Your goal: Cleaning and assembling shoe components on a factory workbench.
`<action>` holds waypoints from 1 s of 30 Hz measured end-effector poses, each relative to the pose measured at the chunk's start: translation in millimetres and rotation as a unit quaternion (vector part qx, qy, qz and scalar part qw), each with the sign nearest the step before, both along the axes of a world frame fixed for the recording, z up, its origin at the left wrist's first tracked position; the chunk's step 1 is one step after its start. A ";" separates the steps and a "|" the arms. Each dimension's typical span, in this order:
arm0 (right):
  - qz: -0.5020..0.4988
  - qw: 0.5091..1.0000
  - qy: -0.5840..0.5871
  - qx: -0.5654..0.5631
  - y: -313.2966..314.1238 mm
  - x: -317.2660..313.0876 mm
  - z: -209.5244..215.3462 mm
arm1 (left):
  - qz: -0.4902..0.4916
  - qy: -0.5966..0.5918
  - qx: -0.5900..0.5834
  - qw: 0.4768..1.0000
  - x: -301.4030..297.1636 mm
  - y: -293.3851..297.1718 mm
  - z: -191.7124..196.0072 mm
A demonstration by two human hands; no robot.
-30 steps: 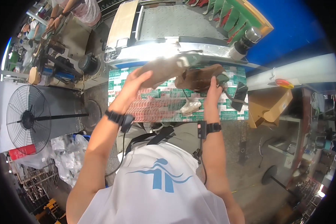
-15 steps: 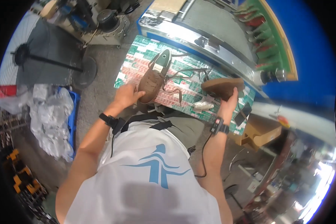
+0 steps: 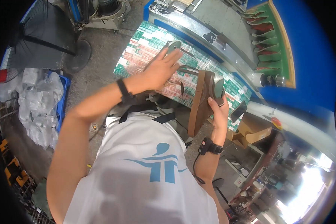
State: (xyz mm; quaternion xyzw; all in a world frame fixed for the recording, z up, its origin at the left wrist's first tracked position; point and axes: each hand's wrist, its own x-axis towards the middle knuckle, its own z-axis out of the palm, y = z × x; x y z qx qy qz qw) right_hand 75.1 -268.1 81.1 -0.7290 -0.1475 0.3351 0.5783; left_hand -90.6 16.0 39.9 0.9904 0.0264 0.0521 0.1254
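A brown sandal (image 3: 201,102) is gripped upright in the right hand (image 3: 218,112), sole outward (seemingly for inspection). The left hand (image 3: 161,69), fingers spread, is laid flat on another sandal (image 3: 172,46) on the patterned table (image 3: 138,41).

Two hands (image 3: 162,69); two sandal soles (image 3: 198,102); one fan (image 3: 44,39); two wristbands (image 3: 125,93).

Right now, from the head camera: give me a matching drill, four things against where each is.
Things:
1. left hand
2. right hand
3. fan
4. cardboard box

Places:
A. on the floor, far left
B. gripping the brown sandal
C. right of the sandal, below the table edge
D. spread flat on the patterned table

Pairs: 1-D, 2-B, 3-A, 4-C
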 end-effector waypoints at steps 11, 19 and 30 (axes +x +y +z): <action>-0.055 0.998 -0.005 -0.015 -59.7 -23.4 12.0 | -0.188 0.248 0.005 0.950 88.3 12.1 -39.9; 0.060 0.995 -0.019 -0.071 -13.1 -17.0 -15.9 | 0.097 -0.025 -0.704 0.703 156.2 89.7 67.8; -0.061 0.897 -0.411 -0.149 67.1 -16.3 -63.4 | 0.280 0.176 -0.324 0.886 73.5 159.5 -29.4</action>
